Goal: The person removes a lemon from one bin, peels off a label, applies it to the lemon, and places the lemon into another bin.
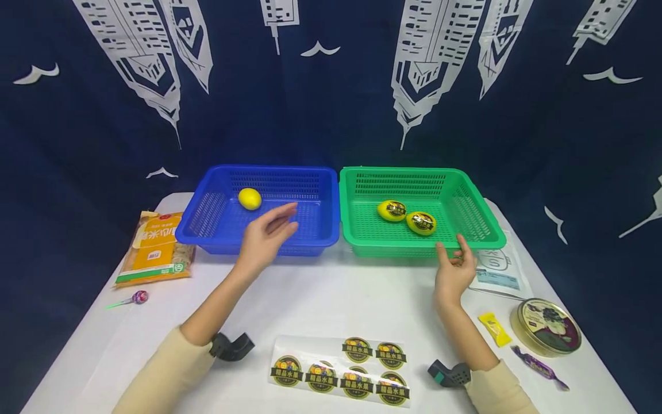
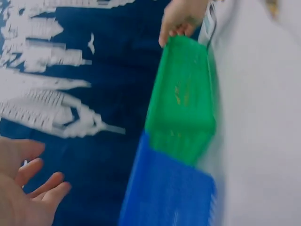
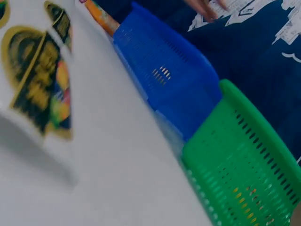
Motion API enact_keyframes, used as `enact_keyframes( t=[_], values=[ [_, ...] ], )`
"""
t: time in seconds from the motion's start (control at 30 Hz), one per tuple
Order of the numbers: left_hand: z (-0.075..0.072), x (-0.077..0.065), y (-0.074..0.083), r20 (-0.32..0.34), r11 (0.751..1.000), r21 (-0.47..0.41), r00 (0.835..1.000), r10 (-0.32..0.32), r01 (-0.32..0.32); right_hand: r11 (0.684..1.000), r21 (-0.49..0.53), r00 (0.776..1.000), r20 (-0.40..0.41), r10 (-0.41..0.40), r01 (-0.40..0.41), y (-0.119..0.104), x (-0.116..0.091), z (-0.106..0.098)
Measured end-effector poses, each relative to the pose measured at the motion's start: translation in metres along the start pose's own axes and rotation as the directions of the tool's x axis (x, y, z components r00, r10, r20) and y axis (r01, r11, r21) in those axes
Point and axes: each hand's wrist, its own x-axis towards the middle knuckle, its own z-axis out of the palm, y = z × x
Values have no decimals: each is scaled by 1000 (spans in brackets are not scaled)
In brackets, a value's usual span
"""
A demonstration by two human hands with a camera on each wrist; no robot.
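Note:
My left hand (image 1: 265,237) hovers over the front of the blue basket (image 1: 258,251), fingers loosely extended and holding nothing; in the left wrist view the same hand (image 2: 30,183) shows parted fingers. A plain yellow lemon (image 1: 250,198) lies in that basket. At the front right of the green basket (image 1: 388,252), my right hand (image 1: 455,271) has thumb and fingers spread, its fingertips by the rim; whether they touch it I cannot tell. Inside the green basket are two lemons with black round stickers, one lemon (image 1: 391,210) left of the other lemon (image 1: 421,223).
A sticker sheet (image 1: 305,347) lies at the front. On the left are an orange-and-yellow food bag (image 1: 155,247) and a lollipop (image 1: 139,296). Rightward lie a clear printed packet (image 1: 499,276), a yellow wrapped candy (image 1: 495,329), a purple candy (image 1: 540,365) and a round tin (image 1: 548,326).

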Motion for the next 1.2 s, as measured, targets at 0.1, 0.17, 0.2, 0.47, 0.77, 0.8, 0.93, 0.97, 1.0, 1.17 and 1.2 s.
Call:
enact_keyframes(
  t=[0.1, 0.17, 0.2, 0.47, 0.77, 0.8, 0.93, 0.97, 1.0, 1.17, 1.2],
  values=[
    [-28, -31, -9, -224, 998, 12, 973, -56, 60, 992, 105, 997, -30, -71, 74, -16, -3, 10],
    [-41, -45, -19, -364, 987, 33, 922, -136, 158, 965, 188, 983, -17, -184, 184, -30, -6, 24],
    [-46, -50, -24, -418, 975, 26, 889, -189, 220, 946, 220, 969, 8, -247, 239, -38, -8, 33],
    [-62, -57, -63, -536, 900, -196, 725, -431, 390, 830, 286, 769, 318, -554, 480, -110, -36, 139],
    [-60, -43, -87, -577, 900, -427, 741, -344, 85, 754, 83, 527, 666, -529, 652, -99, -45, 266],
    [-59, -41, -86, -578, 896, -437, 740, -344, 75, 740, 54, 503, 700, -507, 670, -98, -47, 276],
    [-57, -37, -84, -603, 891, -451, 718, -346, 51, 672, -50, 434, 798, -418, 739, -89, -60, 315],
    [-57, -37, -84, -611, 890, -454, 710, -350, 48, 661, -72, 429, 813, -395, 747, -86, -65, 323],
    [-58, -38, -83, -619, 888, -457, 701, -354, 45, 654, -92, 426, 824, -374, 751, -82, -70, 330],
    [-57, -43, -83, -628, 879, -475, 680, -378, 51, 627, -238, 458, 863, -215, 742, -58, -89, 353],
    [-56, -44, -83, -626, 877, -477, 681, -381, 52, 616, -267, 465, 866, -184, 741, -53, -91, 356]
  ],
)
